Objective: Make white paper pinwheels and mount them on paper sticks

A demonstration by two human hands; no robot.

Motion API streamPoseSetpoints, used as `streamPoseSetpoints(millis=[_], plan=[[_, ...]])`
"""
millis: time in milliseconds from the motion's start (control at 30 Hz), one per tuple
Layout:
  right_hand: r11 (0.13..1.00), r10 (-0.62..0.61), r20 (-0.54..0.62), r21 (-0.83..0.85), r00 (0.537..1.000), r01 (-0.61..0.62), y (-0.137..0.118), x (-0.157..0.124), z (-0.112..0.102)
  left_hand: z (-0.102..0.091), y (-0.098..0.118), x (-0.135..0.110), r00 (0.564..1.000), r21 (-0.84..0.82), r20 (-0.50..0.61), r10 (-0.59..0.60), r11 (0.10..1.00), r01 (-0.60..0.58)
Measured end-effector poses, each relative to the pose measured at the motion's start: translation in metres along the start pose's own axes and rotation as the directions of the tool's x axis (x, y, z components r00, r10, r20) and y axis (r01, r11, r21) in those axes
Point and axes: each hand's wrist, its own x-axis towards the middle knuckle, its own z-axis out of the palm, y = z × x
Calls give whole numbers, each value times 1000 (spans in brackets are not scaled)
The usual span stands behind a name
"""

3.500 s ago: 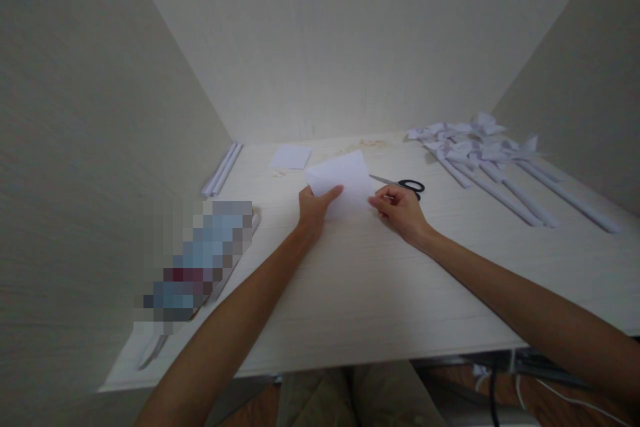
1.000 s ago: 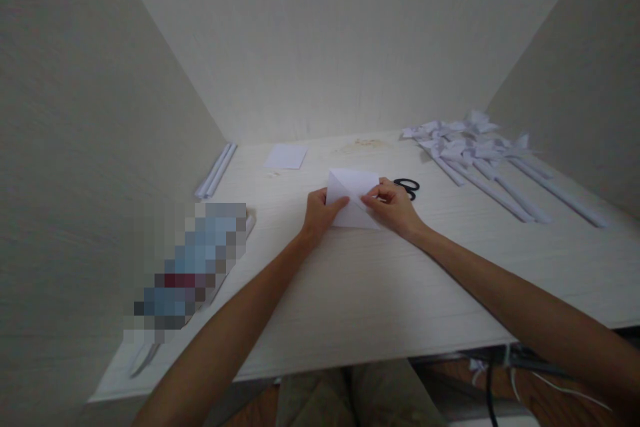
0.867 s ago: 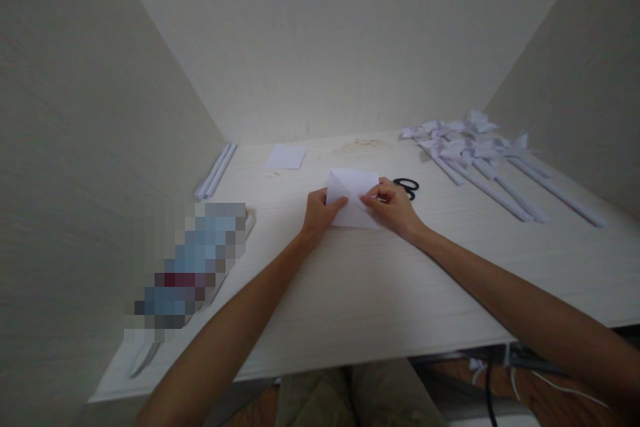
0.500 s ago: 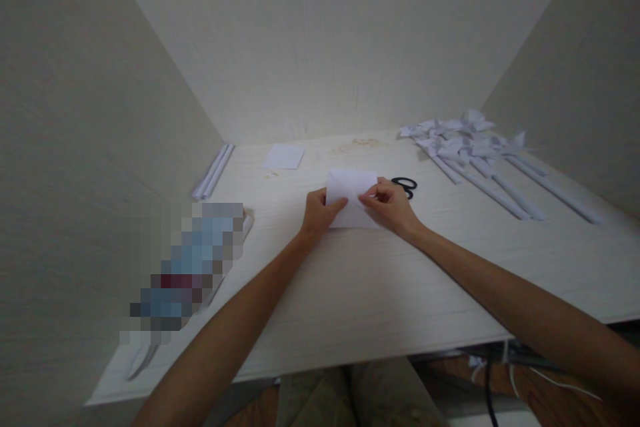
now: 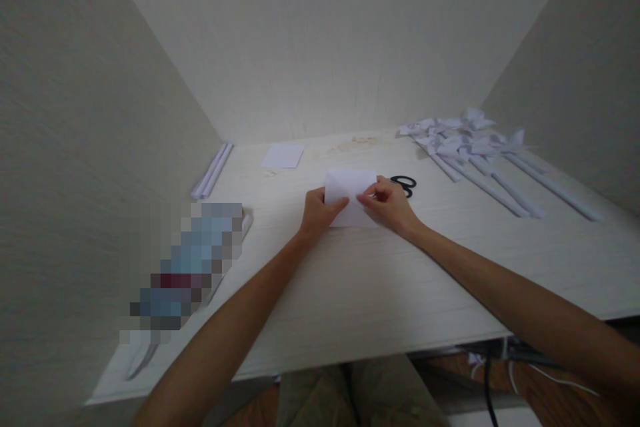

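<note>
A square sheet of white paper is held up a little above the middle of the table. My left hand grips its left side, thumb across the front and fingers behind. At the right side, my right hand pinches the sheet between thumb and forefinger; the other fingers are curled and partly hidden. Just beyond my right hand lies a pair of scissors with black handles, its blades hidden behind the hand.
White paper sheets lie at the back left, near rolled paper tubes along the left wall. Several paper flowers with rolled stems lie at the right. A blurred-out blue item rests at the left edge of the white table.
Both hands keep the same hold on the paper. The whole view has shifted very slightly; nothing else has visibly moved.
</note>
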Motion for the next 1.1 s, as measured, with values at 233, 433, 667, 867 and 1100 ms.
streamPoseSetpoints(millis=[233,433,667,867,1100], plan=[[1000,9,3,-8,1000,-9,-3,-1,-1,1,0,0,1000,14,-12,1,1000,-1],[997,77,-30,-9,997,-78,-10,-4,-1,2,4,-2,999,20,-14,29,999,-29],[968,137,-65,221,988,-120,-12,-8,0,4,2,-3,999,35,6,45,998,-45],[928,199,-7,322,980,-186,-6,-6,1,0,-1,-1,998,1,67,0,1000,0],[850,233,331,389,915,-357,-10,-2,-6,-11,0,7,970,-124,221,-101,984,131]])
